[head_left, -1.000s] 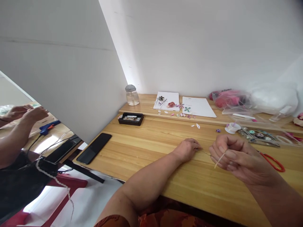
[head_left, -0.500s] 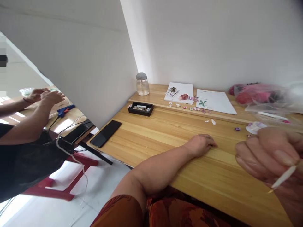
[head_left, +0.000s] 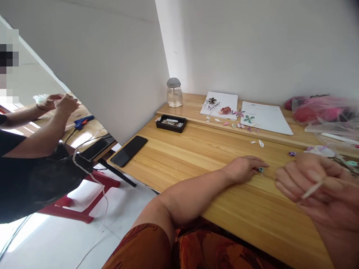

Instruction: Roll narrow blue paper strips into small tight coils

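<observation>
My left hand (head_left: 243,169) rests on the wooden table, its index finger stretched over a small teal round piece (head_left: 260,170) at the fingertips. The thumb's grip on that piece is partly hidden. At the right, raised close to the camera, my right hand (head_left: 314,183) pinches a slim, pale pointed stick (head_left: 312,189) between thumb and forefinger. The stick slants down and left; motion blurs it slightly. Behind this hand lie a white round item (head_left: 322,150) and a small purple piece (head_left: 292,153).
Along the raised back ledge lie white sheets (head_left: 267,116), a red flower (head_left: 226,110), loose petals and a pink bag (head_left: 328,112). A bottle (head_left: 174,95), black bead tray (head_left: 171,124) and phone (head_left: 129,150) are leftward. Past a partition, a co-worker's hands (head_left: 64,102) are near a glue gun (head_left: 82,122).
The view has shifted, moving the table things rightward and slightly up. The left index finger has stretched out and the teal piece now shows. The right hand still pinches the stick, angled differently.
</observation>
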Demonstrator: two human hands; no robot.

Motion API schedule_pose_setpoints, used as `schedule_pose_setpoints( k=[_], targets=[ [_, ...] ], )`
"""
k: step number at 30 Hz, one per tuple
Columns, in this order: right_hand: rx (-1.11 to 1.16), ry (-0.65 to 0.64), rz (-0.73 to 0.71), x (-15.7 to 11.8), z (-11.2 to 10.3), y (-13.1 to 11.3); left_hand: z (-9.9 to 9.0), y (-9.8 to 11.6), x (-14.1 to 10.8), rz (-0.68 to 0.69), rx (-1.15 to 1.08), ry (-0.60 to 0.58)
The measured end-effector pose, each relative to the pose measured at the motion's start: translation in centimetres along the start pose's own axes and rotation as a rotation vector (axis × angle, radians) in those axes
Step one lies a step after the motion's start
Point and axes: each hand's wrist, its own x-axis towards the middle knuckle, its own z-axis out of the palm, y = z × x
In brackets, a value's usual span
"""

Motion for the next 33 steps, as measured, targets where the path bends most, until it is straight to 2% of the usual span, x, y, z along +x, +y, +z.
schedule_pose_setpoints(
  k=[1,3,7,9,12,15,19,23,26,30,33],
  targets=[
    [0.082,-0.013,0.042,0.4,0.2,0.1,0.0,-0.2,0.0,0.007,-0.016,0.039],
    [0.171,0.050,0.060,1.2,0.1,0.7,-0.3,-0.5,-0.2,-0.026,-0.033,0.179],
    [0.285,0.234,0.128,2.1,-1.7,3.1,-1.9,-1.0,-0.2,-0.342,-0.167,0.489],
    [0.321,0.303,0.152,2.2,-2.6,4.2,-2.7,-1.1,-0.1,-0.459,-0.281,0.525],
    [0.314,0.346,0.170,2.3,-3.4,5.3,-3.4,-0.6,0.0,-0.509,-0.470,0.578],
    [0.259,0.382,0.172,2.4,-3.6,6.0,-3.8,0.7,0.0,-0.532,-0.661,0.600],
    [0.167,0.433,0.183,2.5,-3.5,6.8,-4.8,3.2,0.0,-0.580,-0.868,0.569],
    [0.076,0.474,0.180,2.6,-3.2,7.2,-6.3,4.8,0.1,-0.533,-0.801,0.506],
    [0.021,0.479,0.206,2.6,-2.9,7.3,-7.0,4.5,-0.2,-0.539,-0.711,0.511],
    [-0.039,0.486,0.237,2.6,-2.6,7.6,-6.9,2.9,-1.2,-0.576,-0.712,0.526],
    [-0.056,0.499,0.270,2.7,-2.6,7.8,-6.4,2.1,-1.9,-0.577,-0.744,0.447]
  ],
)
